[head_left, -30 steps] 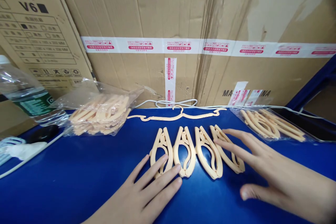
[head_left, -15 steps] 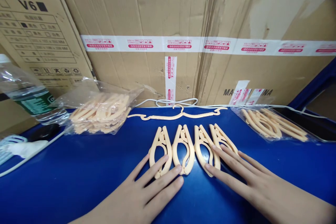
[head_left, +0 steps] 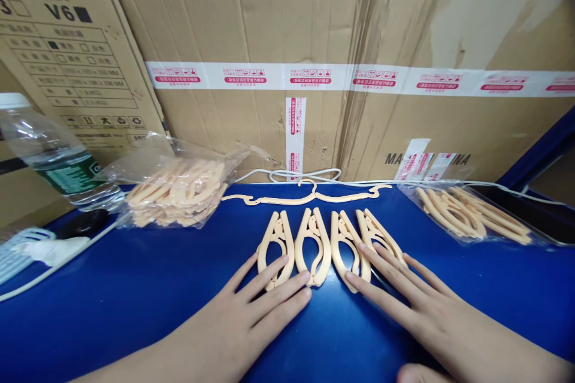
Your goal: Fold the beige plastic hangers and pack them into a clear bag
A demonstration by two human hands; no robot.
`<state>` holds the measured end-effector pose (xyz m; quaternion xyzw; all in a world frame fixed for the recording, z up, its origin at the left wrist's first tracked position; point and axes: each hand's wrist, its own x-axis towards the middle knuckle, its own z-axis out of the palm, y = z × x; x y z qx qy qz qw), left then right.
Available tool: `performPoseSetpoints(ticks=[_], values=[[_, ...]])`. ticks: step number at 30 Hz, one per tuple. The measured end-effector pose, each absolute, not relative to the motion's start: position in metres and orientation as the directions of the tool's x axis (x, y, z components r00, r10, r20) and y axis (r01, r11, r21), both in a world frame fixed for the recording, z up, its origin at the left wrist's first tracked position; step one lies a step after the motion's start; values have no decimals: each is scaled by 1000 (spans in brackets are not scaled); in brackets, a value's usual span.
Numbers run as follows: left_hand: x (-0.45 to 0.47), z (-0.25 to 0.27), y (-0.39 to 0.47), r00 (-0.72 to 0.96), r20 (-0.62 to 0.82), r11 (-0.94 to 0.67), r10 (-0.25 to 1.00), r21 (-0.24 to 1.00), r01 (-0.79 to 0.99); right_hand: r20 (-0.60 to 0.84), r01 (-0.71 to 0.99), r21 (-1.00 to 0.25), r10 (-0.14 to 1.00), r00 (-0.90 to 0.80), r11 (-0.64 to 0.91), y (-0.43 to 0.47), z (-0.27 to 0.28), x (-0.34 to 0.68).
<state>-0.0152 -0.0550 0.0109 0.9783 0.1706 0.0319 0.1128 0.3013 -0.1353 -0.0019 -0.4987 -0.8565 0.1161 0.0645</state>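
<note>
centrally, four folded hangers [head_left: 326, 246], two hands [head_left: 237, 312]

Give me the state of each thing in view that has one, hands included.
Left hand: open, fingers over the two leftmost row hangers.
Right hand: open, fingers over the two rightmost.
Four row hangers: folded, side by side.
Hanger behind them: unfolded.
Left bag: holds folded hangers; closure unclear.
Right bag: holds folded hangers; closure unclear.
Bottle: capped, partly filled.
Large carton: taped.

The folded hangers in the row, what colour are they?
The folded hangers are pale peach, seen best in the head view.
</note>
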Motion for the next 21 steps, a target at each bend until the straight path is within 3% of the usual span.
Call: performPoseSetpoints(ticks=[6, 21], values=[[-15, -12, -58, 915, 125, -915, 384, 185, 359, 45, 835, -113, 842, -537, 539, -134, -1, 300], [-17, -1, -62, 867, 267, -905, 421, 179, 385, 81, 838, -28, 837, -542, 545, -137, -8, 305]])
